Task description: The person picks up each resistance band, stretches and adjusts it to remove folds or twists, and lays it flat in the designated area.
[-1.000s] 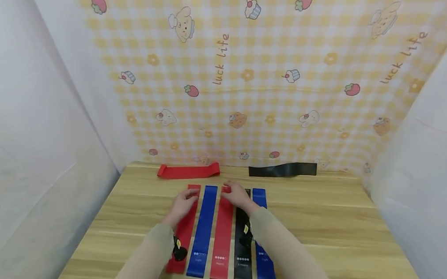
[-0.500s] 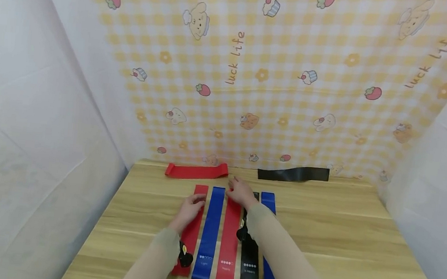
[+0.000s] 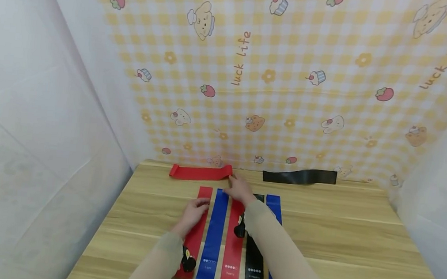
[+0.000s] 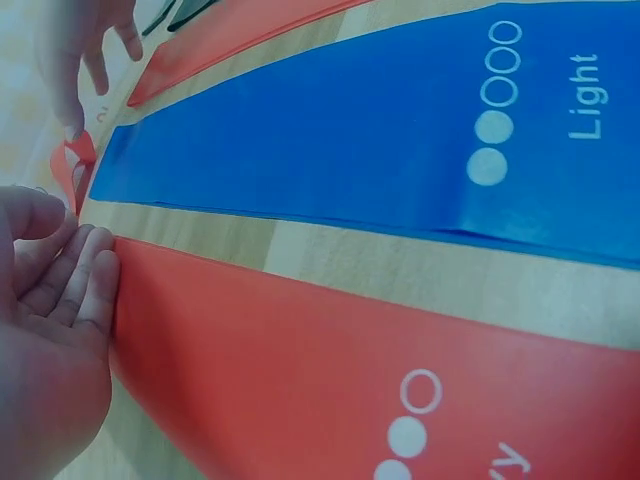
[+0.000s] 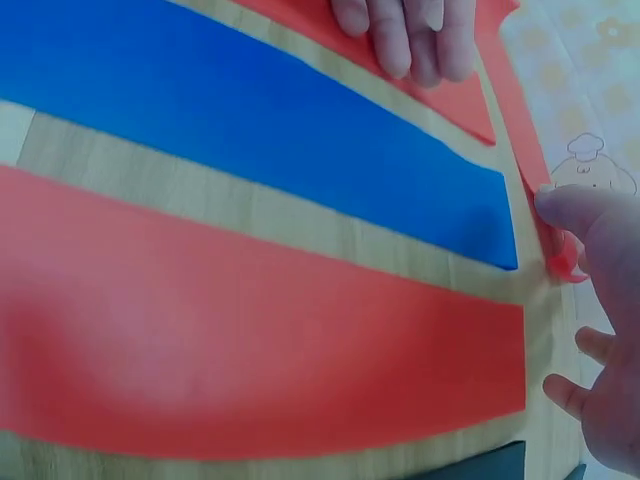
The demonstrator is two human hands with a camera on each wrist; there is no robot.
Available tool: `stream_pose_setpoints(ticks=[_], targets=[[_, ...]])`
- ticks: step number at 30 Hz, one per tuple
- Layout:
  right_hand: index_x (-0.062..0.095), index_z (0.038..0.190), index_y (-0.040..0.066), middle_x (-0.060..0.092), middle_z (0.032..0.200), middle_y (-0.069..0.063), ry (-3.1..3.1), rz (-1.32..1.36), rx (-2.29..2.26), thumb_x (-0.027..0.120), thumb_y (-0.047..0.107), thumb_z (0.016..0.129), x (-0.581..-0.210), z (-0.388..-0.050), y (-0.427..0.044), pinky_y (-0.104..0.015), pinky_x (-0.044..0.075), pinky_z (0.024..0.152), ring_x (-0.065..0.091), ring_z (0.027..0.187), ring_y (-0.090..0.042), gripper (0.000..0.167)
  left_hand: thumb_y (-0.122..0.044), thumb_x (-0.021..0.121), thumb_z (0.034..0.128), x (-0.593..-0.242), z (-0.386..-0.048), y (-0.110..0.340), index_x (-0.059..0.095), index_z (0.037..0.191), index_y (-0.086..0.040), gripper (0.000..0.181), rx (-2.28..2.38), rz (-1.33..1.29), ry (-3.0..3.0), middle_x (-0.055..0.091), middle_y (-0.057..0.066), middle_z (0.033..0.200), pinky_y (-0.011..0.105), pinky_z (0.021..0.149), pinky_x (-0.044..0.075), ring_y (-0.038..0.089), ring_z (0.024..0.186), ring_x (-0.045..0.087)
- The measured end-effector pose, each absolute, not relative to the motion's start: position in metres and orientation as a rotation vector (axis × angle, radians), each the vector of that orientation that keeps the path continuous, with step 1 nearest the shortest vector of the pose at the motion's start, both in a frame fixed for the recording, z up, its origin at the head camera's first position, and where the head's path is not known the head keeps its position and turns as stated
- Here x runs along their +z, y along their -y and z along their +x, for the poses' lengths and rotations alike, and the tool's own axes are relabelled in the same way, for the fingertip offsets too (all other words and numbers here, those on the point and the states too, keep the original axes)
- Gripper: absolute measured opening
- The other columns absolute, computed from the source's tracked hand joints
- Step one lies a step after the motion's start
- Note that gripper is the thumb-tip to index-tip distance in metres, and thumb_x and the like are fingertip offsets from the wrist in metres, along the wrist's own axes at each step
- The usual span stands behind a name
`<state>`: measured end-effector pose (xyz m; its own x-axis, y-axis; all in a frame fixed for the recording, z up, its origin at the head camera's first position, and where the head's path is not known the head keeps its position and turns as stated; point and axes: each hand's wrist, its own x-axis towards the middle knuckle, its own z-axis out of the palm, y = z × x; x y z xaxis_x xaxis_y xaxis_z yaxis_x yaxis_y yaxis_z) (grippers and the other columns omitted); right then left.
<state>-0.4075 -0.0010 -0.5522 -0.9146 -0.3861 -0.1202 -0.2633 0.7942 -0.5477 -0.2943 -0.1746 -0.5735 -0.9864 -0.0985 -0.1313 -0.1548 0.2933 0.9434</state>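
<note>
In the head view my left hand (image 3: 193,212) lies at the upper part of the leftmost red band (image 3: 197,230); in the left wrist view its relaxed fingertips touch that band's far end (image 4: 220,340). My right hand (image 3: 240,190) reaches over the top of the middle red band (image 3: 233,246). One fingertip of it touches the back red band (image 3: 200,173) near its raised right end, also seen in the right wrist view (image 5: 515,100); the other fingers are spread apart. Between the two upright red bands lies a blue band (image 3: 213,236) marked Light.
A black band (image 3: 253,262) and another blue band (image 3: 275,202) lie to the right, partly under my right forearm. Another black band (image 3: 300,177) lies at the back, by the checked cloth (image 3: 282,105). White sheets (image 3: 47,142) stand at both sides of the wooden table (image 3: 338,238).
My right hand has moved from the top of the middle red band back and left to the back red band's right end. My left hand stays by the leftmost band. The head view has shifted.
</note>
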Motion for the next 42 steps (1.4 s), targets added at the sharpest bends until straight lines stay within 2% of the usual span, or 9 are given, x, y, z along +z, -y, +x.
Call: stream_pose_setpoints(ticks=[8, 16, 23, 29, 33, 36, 39, 42], targets=[[0.034, 0.147, -0.004, 0.026, 0.157, -0.014, -2.778, -0.546, -0.750, 0.059, 0.032, 0.095, -0.547, -0.409, -0.001, -0.046, 0.026, 0.113, 0.026, 0.141, -0.035, 0.067, -0.007, 0.052, 0.0981, -0.568, -0.297, 0.167, 0.059, 0.127, 0.006, 0.032, 1.797, -0.268, -2.437, 0.059, 0.019, 0.124, 0.040, 0.088, 0.050, 0.027, 0.104, 0.059], [0.035, 0.147, -0.002, 0.028, 0.156, -0.011, -2.789, -0.753, -0.769, 0.054, 0.036, 0.099, -0.527, -0.402, 0.009, -0.041, 0.024, 0.114, 0.026, 0.142, -0.029, 0.064, -0.008, 0.050, 0.0994, -0.558, -0.307, 0.180, 0.055, 0.129, 0.008, 0.034, 1.858, -0.235, -2.407, 0.060, 0.024, 0.119, 0.041, 0.084, 0.052, 0.032, 0.103, 0.060], [0.031, 0.150, 0.003, 0.026, 0.158, -0.006, -2.816, -0.937, -0.592, 0.053, 0.041, 0.099, -0.516, -0.386, 0.028, -0.041, 0.029, 0.112, 0.029, 0.141, -0.026, 0.067, -0.012, 0.045, 0.1027, -0.545, -0.315, 0.197, 0.041, 0.142, 0.005, 0.043, 2.047, -0.324, -2.276, 0.051, 0.028, 0.129, 0.049, 0.094, 0.046, 0.038, 0.110, 0.056], [0.029, 0.152, 0.011, 0.022, 0.159, 0.001, -2.850, -1.123, -0.240, 0.047, 0.051, 0.098, -0.518, -0.370, 0.047, -0.039, 0.031, 0.111, 0.030, 0.141, -0.023, 0.069, -0.025, 0.042, 0.1052, -0.534, -0.318, 0.202, 0.023, 0.152, -0.004, 0.055, 2.233, -0.442, -2.069, 0.043, 0.026, 0.140, 0.043, 0.098, 0.046, 0.038, 0.120, 0.052], [0.030, 0.152, 0.014, 0.023, 0.159, 0.003, -2.814, -1.217, -0.158, 0.050, 0.050, 0.097, -0.515, -0.357, 0.057, -0.042, 0.033, 0.109, 0.032, 0.140, -0.025, 0.069, -0.035, 0.037, 0.1058, -0.530, -0.318, 0.207, 0.020, 0.152, 0.000, 0.060, 2.300, -0.472, -1.963, 0.039, 0.028, 0.142, 0.043, 0.103, 0.041, 0.039, 0.127, 0.045], [0.032, 0.152, 0.015, 0.024, 0.159, 0.004, -2.792, -1.270, -0.121, 0.053, 0.049, 0.097, -0.515, -0.349, 0.060, -0.043, 0.034, 0.109, 0.032, 0.140, -0.026, 0.068, -0.042, 0.036, 0.1048, -0.529, -0.317, 0.209, 0.028, 0.147, 0.003, 0.063, 2.285, -0.501, -1.942, 0.044, 0.025, 0.140, 0.044, 0.105, 0.039, 0.032, 0.124, 0.050], [0.033, 0.151, 0.015, 0.024, 0.158, 0.005, -2.777, -1.349, -0.025, 0.052, 0.049, 0.097, -0.515, -0.341, 0.063, -0.040, 0.032, 0.110, 0.031, 0.140, -0.024, 0.066, -0.046, 0.039, 0.1028, -0.529, -0.317, 0.210, 0.038, 0.142, 0.003, 0.063, 2.280, -0.542, -1.928, 0.053, 0.020, 0.132, 0.041, 0.104, 0.041, 0.021, 0.109, 0.058], [0.036, 0.150, 0.015, 0.029, 0.157, 0.004, -2.772, -1.400, 0.034, 0.053, 0.047, 0.097, -0.516, -0.337, 0.065, -0.042, 0.033, 0.110, 0.031, 0.140, -0.022, 0.065, -0.044, 0.047, 0.1011, -0.528, -0.317, 0.210, 0.034, 0.145, 0.005, 0.067, 2.271, -0.560, -1.945, 0.053, 0.020, 0.132, 0.038, 0.103, 0.042, 0.015, 0.101, 0.059]])
